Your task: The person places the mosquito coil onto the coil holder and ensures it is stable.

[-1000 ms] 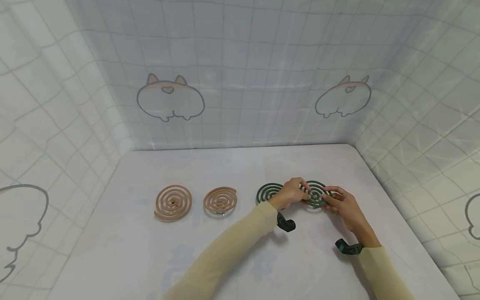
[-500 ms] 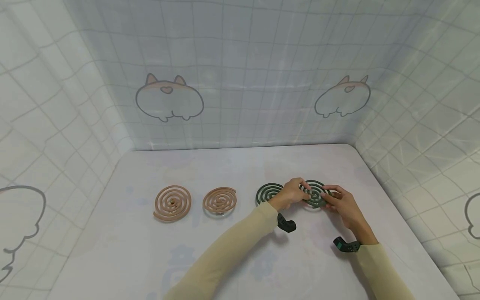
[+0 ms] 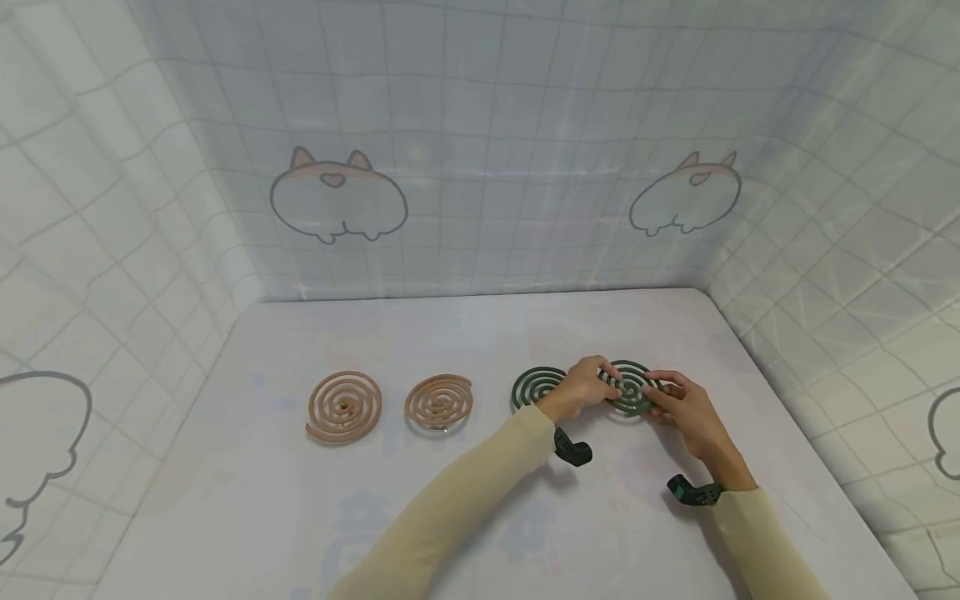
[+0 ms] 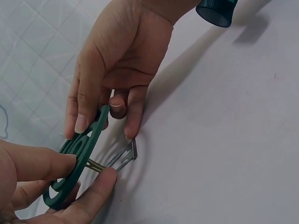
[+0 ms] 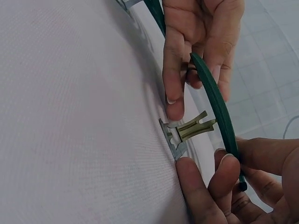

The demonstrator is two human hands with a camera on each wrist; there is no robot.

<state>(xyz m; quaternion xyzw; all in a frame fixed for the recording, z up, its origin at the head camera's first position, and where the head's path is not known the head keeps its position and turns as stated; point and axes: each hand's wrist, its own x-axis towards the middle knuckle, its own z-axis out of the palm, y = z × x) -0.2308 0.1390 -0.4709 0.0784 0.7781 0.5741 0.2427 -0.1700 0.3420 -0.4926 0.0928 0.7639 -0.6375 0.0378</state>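
In the head view, my left hand (image 3: 581, 385) and right hand (image 3: 688, 412) hold a dark green mosquito coil (image 3: 630, 389) from opposite sides, at the right of the table. Both wrist views show the coil (image 5: 219, 105) tilted up off the surface, pinched at its edges by thumb and fingers of each hand. Below it is a small metal coil stand (image 5: 174, 140), whose brass-coloured prong (image 5: 196, 129) reaches the coil near its middle. A fingertip of each hand touches the stand's base. Whether the prong is inserted in the coil I cannot tell.
A second green mosquito coil (image 3: 538, 369) lies left of my left hand, partly hidden by it. Further left are two brown mosquito coils; the right one (image 3: 440, 403) shows metal under its front edge, the left one (image 3: 345, 407) a small piece at its centre. Curtain walls enclose the table.
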